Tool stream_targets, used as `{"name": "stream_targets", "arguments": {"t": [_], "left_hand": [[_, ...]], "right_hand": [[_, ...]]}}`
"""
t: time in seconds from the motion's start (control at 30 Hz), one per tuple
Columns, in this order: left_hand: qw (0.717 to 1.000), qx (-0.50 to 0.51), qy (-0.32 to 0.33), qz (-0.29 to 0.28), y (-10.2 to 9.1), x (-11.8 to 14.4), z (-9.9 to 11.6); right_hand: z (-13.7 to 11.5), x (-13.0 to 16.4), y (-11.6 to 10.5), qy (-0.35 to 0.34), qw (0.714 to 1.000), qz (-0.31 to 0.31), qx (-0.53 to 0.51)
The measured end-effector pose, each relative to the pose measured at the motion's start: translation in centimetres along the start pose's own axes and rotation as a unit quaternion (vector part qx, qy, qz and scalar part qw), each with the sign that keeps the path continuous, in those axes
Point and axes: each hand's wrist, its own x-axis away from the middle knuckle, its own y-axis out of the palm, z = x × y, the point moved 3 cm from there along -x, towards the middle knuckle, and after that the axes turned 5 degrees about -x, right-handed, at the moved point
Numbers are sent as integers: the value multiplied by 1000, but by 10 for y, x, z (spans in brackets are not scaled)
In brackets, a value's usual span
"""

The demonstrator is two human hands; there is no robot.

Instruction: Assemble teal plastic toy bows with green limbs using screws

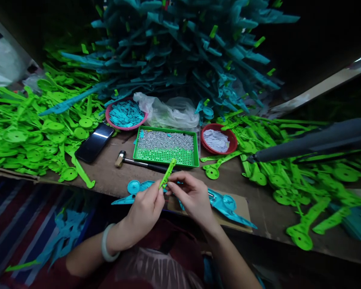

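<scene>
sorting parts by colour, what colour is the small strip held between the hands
Bright green: the small strip pinched by the left hand and right hand, clearest in the head view.

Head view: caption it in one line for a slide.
Both hands, left hand and right hand, pinch a small lime-green plastic strip above a teal plastic part.

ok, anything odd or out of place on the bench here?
A black smartphone lies half on the heap of bright green plastic parts, tilted, beside the small hammer. Otherwise nothing stands out; both hands pinch a small green plastic clip.
</scene>
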Motion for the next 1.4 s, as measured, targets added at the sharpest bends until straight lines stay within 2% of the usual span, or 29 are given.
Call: {"name": "stream_targets", "arguments": {"t": [0.1, 0.23, 0.3, 0.4, 0.47, 0.6, 0.67, 0.73, 0.83, 0.93, 1.17, 1.3, 1.4], "left_hand": [[1000, 14, -8, -8, -1, -1, 0], [996, 52, -36, -62, -4, -1, -1], [990, 83, -58, -94, -5, -1, -1], [980, 125, -90, -125, -5, -2, -2], [979, 130, -97, -124, -4, -3, -2], [988, 87, -69, -107, -2, -4, -4], [994, 48, -41, -92, 0, -3, -4], [998, -1, -6, -68, 3, 0, -5], [994, -94, 40, -25, 9, 9, -6], [988, -143, 55, -4, 12, 14, -9], [1000, -26, 16, -2, 1, 2, -11], [997, -58, 53, 14, 2, 3, -8], [992, -102, 72, 7, 6, 9, -10]], "right_hand": [[-2, -1, -3, -100, 989, -8, 109], [-5, 2, -6, -168, 975, -18, 145], [-4, 4, -5, -148, 981, -4, 126], [0, 5, -3, -34, 998, 35, 39], [2, 5, 0, 31, 998, 44, -12], [2, 2, 1, 73, 996, 21, -37], [1, 1, 0, 59, 998, 18, -12], [-3, 1, 0, 7, 998, 25, 49], [-9, 5, 6, -97, 982, 39, 160], [-11, 9, 13, -146, 966, 46, 209], [-10, 5, 13, -97, 985, 51, 134], [-9, 2, 12, -51, 988, 60, 136], [-10, 3, 15, -55, 981, 55, 175]]}}
